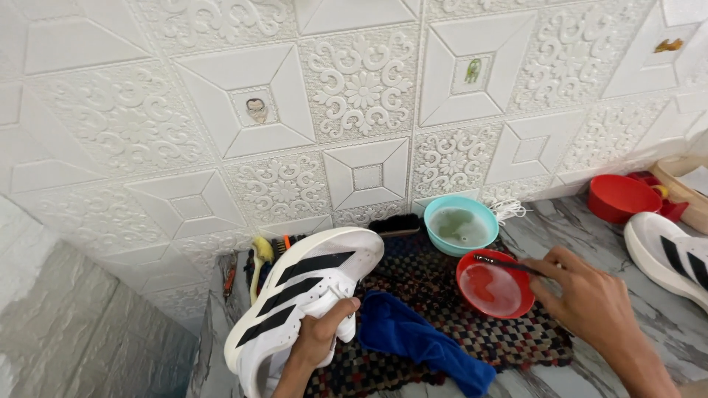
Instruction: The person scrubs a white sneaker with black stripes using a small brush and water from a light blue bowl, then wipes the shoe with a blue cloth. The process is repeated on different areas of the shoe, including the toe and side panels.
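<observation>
L hand wrapped round white sneaker w/ black stripes, held tilted over the woven mat; wrist cut off. Blue cloth beside. R hand fingers pinching thin brush, tip over red bowl; bristles hard to make out.

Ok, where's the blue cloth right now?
The blue cloth lies bottom centre on the checked mat, just right of the held shoe, below the red bowl.

Second shoe cut by right edge; brush bristles too small; wooden tray partly out of frame.
</observation>
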